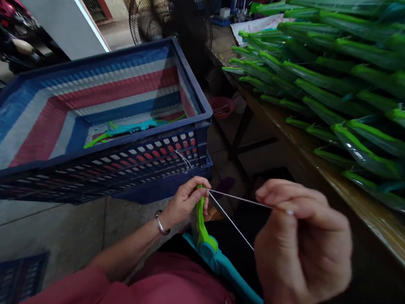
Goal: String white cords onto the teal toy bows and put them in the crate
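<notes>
My left hand point(192, 197), closed, pinches the tip of a bright green limb on what looks like a plastic toy bow point(225, 269). Its teal part slants down to the right across my lap, and its lower end is hidden behind my right forearm. A white string point(236, 196) stretches from the limb tip to my right hand point(300, 241), which is raised on the right with thumb and fingers pinched on it. A second strand of string slants from the tip down behind the right hand.
A dark blue crate point(131, 161) with a striped lining point(56, 116) stands at the left, with a few green and teal pieces point(135, 127) inside. On a wooden table point(374, 210) at the right, clear-wrapped green pieces point(342, 80) are piled high. A fan point(149, 9) stands behind.
</notes>
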